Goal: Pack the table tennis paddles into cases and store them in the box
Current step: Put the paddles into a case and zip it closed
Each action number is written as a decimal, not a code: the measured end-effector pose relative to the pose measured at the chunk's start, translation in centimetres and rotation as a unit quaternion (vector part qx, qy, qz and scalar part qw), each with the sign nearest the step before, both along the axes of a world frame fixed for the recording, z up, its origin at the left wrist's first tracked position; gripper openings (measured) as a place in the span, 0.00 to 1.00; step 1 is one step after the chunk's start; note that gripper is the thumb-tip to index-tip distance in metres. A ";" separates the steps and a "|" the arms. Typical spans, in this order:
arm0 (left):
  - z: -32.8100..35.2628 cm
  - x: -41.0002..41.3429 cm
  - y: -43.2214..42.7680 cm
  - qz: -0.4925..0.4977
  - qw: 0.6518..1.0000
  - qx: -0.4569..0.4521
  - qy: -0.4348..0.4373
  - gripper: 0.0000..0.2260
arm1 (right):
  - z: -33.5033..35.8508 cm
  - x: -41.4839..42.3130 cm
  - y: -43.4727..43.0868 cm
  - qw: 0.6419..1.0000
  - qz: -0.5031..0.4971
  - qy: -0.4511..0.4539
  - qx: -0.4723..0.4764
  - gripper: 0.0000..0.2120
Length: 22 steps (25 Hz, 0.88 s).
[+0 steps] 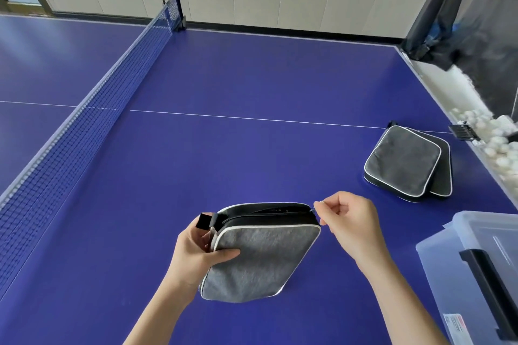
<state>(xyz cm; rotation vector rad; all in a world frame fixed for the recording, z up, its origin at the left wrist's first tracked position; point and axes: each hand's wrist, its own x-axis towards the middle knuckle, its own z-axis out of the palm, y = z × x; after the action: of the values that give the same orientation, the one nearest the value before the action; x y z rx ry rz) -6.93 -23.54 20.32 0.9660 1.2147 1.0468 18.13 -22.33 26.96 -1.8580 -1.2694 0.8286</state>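
Observation:
A grey paddle case [260,258] with white piping and a black zip band stands tilted on the blue table in front of me. My left hand [196,252] grips its left edge near the black loop. My right hand [347,221] pinches the zipper pull at the case's top right corner. The zip along the top looks slightly parted; whatever is inside is hidden. Two more grey cases [406,162] lie stacked flat at the right. The clear plastic box [476,266] with a black handle sits at the lower right.
The net [92,112] runs diagonally across the left. A trough of white balls [493,145] and a dark catch net [454,17] border the table's right edge. The blue table surface [252,87] stretches between the net and the stacked cases.

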 end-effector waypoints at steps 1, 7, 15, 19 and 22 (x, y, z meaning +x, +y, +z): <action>0.3 0.4 0.1 0.000 1.000 0.011 0.016 0.24 | 0.4 -0.5 0.0 1.000 -0.010 -0.019 0.021 0.08; 1.9 2.0 0.7 -0.019 0.989 0.077 0.128 0.22 | 2.0 -4.7 -0.1 0.996 0.009 -0.030 0.085 0.08; 2.4 3.1 1.1 -0.015 0.968 0.120 0.219 0.21 | 2.2 -8.0 -0.9 0.993 0.045 -0.032 0.102 0.06; 2.1 3.4 0.9 -0.007 0.968 0.121 0.222 0.19 | 1.9 -8.8 -1.6 0.990 0.060 -0.047 0.118 0.05; 2.0 3.4 0.9 -0.010 0.972 0.117 0.203 0.19 | 1.7 -8.5 -1.6 0.985 0.072 -0.069 0.138 0.05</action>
<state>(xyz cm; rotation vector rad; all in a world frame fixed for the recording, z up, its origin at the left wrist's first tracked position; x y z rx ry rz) -3.54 -22.67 22.32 1.4237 1.4284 1.0221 9.66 -23.90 28.65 -1.6388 -1.5360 0.5715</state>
